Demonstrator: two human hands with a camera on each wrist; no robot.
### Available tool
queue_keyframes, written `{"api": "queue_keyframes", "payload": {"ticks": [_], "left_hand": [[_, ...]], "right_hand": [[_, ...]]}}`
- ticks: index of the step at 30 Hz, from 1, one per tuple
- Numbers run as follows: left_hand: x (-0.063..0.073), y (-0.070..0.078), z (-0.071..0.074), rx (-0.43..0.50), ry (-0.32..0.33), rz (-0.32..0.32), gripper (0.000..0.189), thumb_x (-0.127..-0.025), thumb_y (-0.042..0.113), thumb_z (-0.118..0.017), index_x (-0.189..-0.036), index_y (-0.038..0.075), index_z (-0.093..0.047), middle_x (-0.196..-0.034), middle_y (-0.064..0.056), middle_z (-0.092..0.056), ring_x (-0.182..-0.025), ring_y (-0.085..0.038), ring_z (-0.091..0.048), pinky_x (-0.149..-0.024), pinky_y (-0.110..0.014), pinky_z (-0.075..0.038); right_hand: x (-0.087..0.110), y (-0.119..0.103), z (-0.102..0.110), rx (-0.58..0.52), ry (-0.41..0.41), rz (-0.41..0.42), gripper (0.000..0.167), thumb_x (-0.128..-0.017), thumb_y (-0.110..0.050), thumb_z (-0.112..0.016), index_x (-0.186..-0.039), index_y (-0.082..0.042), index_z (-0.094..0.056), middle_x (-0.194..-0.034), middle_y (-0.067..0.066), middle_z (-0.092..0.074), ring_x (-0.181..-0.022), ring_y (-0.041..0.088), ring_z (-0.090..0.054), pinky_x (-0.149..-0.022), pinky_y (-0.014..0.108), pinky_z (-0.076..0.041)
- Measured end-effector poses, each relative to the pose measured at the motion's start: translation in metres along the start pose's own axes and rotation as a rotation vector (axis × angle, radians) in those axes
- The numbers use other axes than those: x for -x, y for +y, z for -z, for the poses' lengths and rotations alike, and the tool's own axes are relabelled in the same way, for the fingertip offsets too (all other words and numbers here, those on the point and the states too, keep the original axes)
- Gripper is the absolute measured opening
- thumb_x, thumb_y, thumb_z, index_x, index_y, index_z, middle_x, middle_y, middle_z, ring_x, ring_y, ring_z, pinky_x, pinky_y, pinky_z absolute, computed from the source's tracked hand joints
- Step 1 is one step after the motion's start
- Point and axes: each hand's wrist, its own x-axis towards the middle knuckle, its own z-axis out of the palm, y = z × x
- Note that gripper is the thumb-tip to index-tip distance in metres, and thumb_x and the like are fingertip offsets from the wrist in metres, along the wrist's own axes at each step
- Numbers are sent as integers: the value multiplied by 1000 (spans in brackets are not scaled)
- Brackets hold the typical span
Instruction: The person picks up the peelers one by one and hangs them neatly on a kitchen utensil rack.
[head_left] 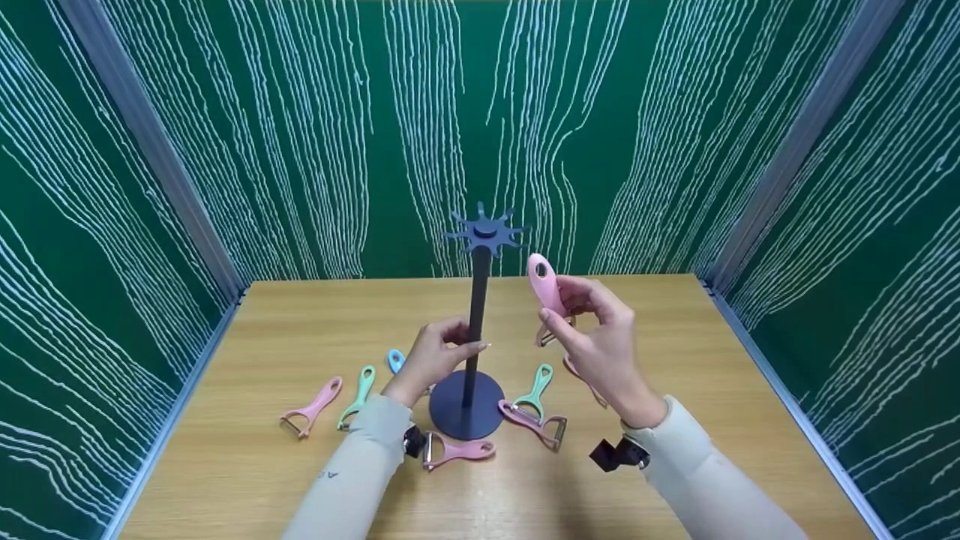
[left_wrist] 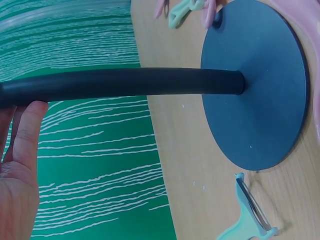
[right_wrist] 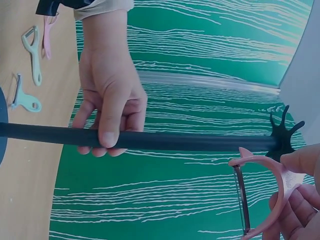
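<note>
A dark stand rises from a round base (head_left: 450, 420) to a star-shaped ring of hooks (head_left: 486, 231). My left hand (head_left: 431, 358) grips its post (head_left: 478, 292) about midway up, the thumb across the front, as the right wrist view also shows. Up near hook height, just right of the ring, my right hand (head_left: 606, 349) pinches a pink peeler (head_left: 544, 285) between thumb and fingers. Its handle, with a hole at the end, points up and leans left. The blade (right_wrist: 241, 200) hangs below and shows fully in the right wrist view.
Left of the base lie a pink peeler (head_left: 319, 405), a green one (head_left: 364, 394) and a blue one (head_left: 396, 361) partly covered by my left hand. Another pink peeler (head_left: 469, 450) lies in front. At right, a green peeler (head_left: 537, 390) overlaps a pink one (head_left: 529, 421). Green walls enclose the table.
</note>
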Motion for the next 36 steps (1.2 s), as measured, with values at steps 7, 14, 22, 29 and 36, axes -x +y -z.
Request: {"api": "queue_keyframes", "payload": {"ticks": [7, 14, 22, 29, 36], "left_hand": [[0, 0, 0, -13, 3, -10, 11, -99, 20, -81, -107, 12, -78, -103, -4, -79, -100, -19, -73, -95, -39, -60], [-1, 1, 0, -27, 7, -27, 11, -99, 19, -81, -105, 10, -77, -100, -3, -80, -97, -16, -73, -93, -38, -60], [0, 2, 1, -41, 4, -14, 8, -100, 18, -80, -106, 13, -77, -102, -3, -79, -100, -19, -73, -96, -41, -61], [-1, 2, 1, -45, 2, -10, 10, -101, 22, -80, -107, 14, -77, -102, -3, -79, -99, -19, -72, -95, -41, -62], [-1, 0, 1, -33, 8, -24, 13, -100, 22, -81, -107, 12, -77, -100, -4, -79, -98, -18, -72, -94, -39, -61]], "right_hand": [[-5, -9, -2, 4, 5, 31, 39, -89, 6, -85, -126, 6, -71, -110, 18, -77, -90, 10, -66, -82, 18, -57], [-11, -18, -8, -8, -10, 67, 37, -90, 6, -84, -125, 6, -71, -109, 18, -76, -88, 11, -66, -80, 20, -57], [-15, -24, -18, -45, -25, 111, 36, -87, 8, -85, -120, 9, -72, -106, 19, -77, -86, 9, -67, -79, 18, -58], [-17, -26, -25, -44, -56, 88, 36, -88, 6, -85, -122, 7, -72, -109, 17, -77, -87, 13, -68, -81, 19, -58], [-19, -23, -35, -50, -53, 79, 35, -89, 5, -85, -121, 6, -72, -107, 17, -77, -86, 15, -68, -80, 19, -58]]}}
